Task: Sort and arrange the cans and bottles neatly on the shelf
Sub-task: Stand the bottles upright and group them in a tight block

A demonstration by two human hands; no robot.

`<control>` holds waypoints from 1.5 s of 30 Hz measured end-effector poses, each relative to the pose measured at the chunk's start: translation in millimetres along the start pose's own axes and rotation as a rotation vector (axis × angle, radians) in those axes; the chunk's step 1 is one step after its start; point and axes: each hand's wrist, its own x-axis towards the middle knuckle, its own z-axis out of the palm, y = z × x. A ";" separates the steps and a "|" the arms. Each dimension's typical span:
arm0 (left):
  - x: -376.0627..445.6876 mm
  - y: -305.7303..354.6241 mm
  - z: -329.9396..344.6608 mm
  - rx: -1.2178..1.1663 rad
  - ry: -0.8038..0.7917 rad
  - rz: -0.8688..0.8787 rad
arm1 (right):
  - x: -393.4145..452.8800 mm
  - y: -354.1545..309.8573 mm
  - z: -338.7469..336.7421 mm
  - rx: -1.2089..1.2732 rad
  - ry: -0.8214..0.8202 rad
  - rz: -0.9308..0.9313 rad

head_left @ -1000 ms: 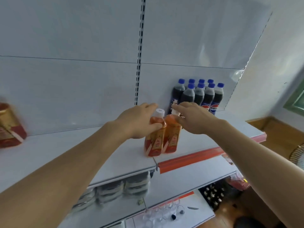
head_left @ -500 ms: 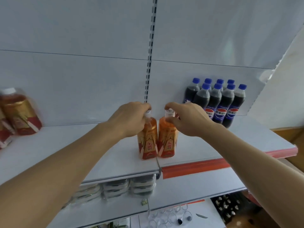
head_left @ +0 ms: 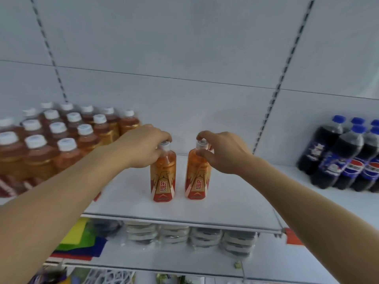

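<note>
Two orange bottles upright on the white shelf [head_left: 235, 201], near its front edge, long axes vertical, standing side by side with a clear gap between. Left bottle [head_left: 163, 177] gripped at the cap and neck by the left hand [head_left: 143, 146], fingers curled over from above. Right bottle [head_left: 197, 175] pinched at the white cap by the right hand [head_left: 219, 152], thumb and fingertips closed round the cap. Each bottle directly below and just ahead of its own hand; neither arm crossing the other.

Block of like orange bottles with white caps [head_left: 61, 138] massed in rows at the far left of the same shelf, well apart from the held pair and nearer the left hand. Likely destination, judged from the task: that block, leftward along the shelf, so the left bottle leading and the right one following. Cola bottles with blue caps [head_left: 346, 156] grouped at the far right, away from both hands.

Labels: red Chinese characters on both held bottles, legibly 东鹏, with smaller characters beneath, too small to read surely. Round red, white and blue Pepsi emblem on the cola labels. Stacked packs [head_left: 205, 234] on the lower shelf, writing not legible.
</note>
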 end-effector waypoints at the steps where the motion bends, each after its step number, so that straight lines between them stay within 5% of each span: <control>1: -6.6 -13.0 -3.7 -0.002 -0.005 -0.011 | 9.4 -11.1 4.2 -0.002 -0.002 -0.010; 11: -44.9 -96.2 -14.7 -0.032 -0.030 0.004 | 91.5 -94.2 39.2 0.053 0.002 -0.057; 26: -35.4 -132.3 -12.0 0.017 0.023 -0.025 | 190.0 -140.1 86.2 0.110 0.112 -0.215; 45: -19.4 -144.1 -18.2 0.084 -0.030 0.103 | 150.5 -123.8 96.4 0.356 0.210 -0.174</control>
